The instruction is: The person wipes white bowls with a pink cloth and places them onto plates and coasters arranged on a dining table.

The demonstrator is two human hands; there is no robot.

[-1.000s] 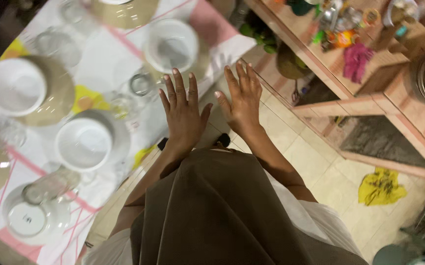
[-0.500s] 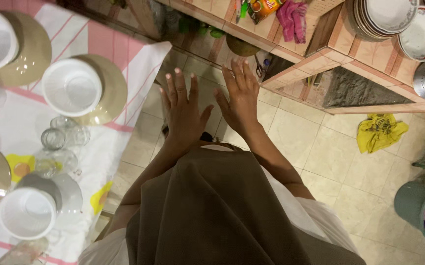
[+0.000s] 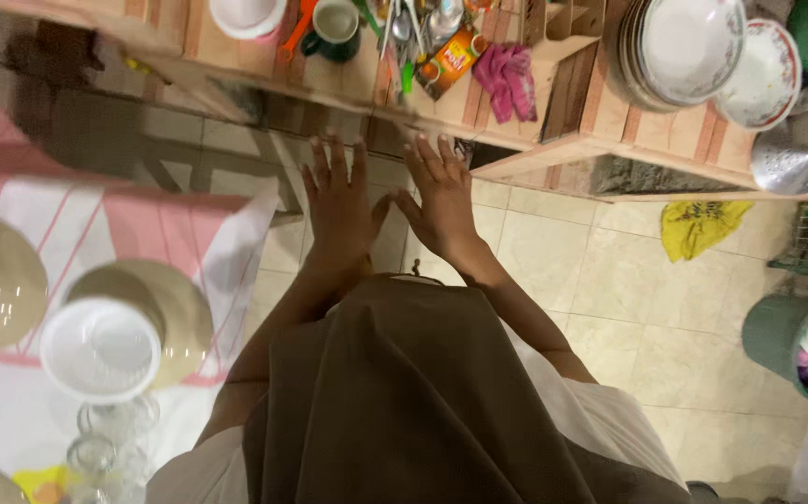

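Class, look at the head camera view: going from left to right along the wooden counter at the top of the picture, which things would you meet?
White bowl → dark green mug → orange packet → pink cloth → stack of white plates → red-rimmed plate.

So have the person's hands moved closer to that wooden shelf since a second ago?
Yes. Both the left hand and right hand now reach the front edge of the wooden shelf, away from the cloth-covered table. Earlier they hung over the table's edge and floor.
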